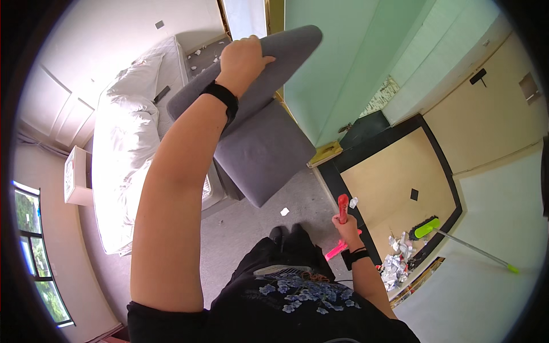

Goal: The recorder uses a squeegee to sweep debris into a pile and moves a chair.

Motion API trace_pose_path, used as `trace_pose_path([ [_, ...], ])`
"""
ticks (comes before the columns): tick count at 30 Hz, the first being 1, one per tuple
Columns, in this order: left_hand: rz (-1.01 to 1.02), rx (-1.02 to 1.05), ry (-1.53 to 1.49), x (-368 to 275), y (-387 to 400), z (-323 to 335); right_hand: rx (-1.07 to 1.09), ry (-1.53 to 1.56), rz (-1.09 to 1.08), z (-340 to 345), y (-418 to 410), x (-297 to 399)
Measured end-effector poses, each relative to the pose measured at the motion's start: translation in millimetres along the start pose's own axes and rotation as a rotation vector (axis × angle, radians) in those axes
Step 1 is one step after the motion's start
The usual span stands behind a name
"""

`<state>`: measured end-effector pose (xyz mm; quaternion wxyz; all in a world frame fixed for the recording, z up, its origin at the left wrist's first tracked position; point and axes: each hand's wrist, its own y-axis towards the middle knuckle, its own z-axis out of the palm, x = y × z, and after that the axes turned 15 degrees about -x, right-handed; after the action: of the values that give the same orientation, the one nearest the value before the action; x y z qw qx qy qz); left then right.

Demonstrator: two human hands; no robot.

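My left hand [243, 62], raised and with a black band on the wrist, grips the edge of a grey upholstered cushion [291, 53], tilted above a grey upholstered seat [266, 150]. Lower down on the right, my right hand [346, 227] is closed around a red handle [343, 203]. A pink piece [336, 250] shows behind that wrist; whether it belongs to the same tool I cannot tell.
A bed with white bedding [128, 128] stands left, a dark remote-like object [162, 94] on it. A green-headed broom [426, 227] leans at right near a heap of crumpled paper [396, 266]. A white scrap [285, 211] lies on the carpet. A pale green panel [326, 64] rises beside the seat.
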<state>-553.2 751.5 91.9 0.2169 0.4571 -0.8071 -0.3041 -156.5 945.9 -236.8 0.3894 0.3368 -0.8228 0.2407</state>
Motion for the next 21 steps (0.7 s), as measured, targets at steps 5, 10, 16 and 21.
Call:
trace_pose_path([
  [5, -0.094, 0.008, 0.046, -5.9, -17.6, -6.3, 0.003, 0.000, 0.026, -18.7, -0.7, -8.1],
  [10, -0.063, 0.000, 0.047, -26.9, -36.2, -23.0, -0.036, 0.059, -0.095, -30.6, -8.9, -10.6],
  [16, 0.007, -0.036, -0.003, -31.0, -74.6, -74.3, -0.002, 0.079, -0.093, -47.4, -14.6, -18.4],
  [21, 0.080, 0.067, -0.051, -11.1, -114.4, -117.9, 0.024, 0.076, -0.112, -52.9, -18.5, -19.8],
])
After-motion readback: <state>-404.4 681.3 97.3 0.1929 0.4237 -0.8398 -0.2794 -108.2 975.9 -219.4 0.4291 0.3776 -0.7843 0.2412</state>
